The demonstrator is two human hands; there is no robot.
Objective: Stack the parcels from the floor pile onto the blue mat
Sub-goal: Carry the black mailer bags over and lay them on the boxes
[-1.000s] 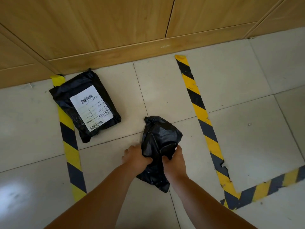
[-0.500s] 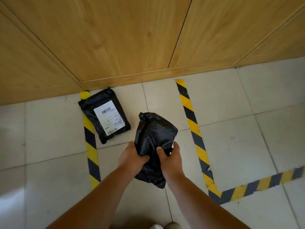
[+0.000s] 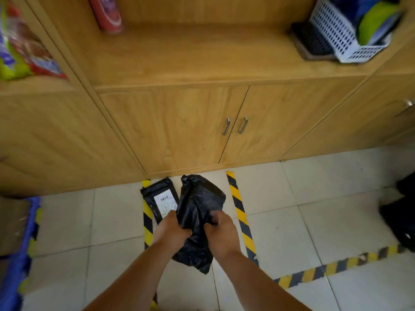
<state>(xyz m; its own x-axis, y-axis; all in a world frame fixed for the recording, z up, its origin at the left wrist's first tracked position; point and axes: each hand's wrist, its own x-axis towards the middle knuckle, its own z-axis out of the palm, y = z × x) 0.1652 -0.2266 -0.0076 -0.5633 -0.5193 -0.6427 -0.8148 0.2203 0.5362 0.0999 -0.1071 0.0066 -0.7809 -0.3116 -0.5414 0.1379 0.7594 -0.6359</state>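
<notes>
Both hands (image 3: 197, 232) fwd, fingers curled, gripping black parcel (image 3: 199, 212)

held parcel (image 3: 197, 212): black | floor parcel (image 3: 157, 198): black, white label | floor tape (image 3: 241, 212): yellow-black stripes | cabinet (image 3: 179, 131): light wood | basket (image 3: 336, 30), upper right: white, perforated | mat (image 3: 15, 265), lower left: blue

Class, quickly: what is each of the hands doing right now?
Left hand: grips the black parcel.
Right hand: grips the same black parcel.
</notes>
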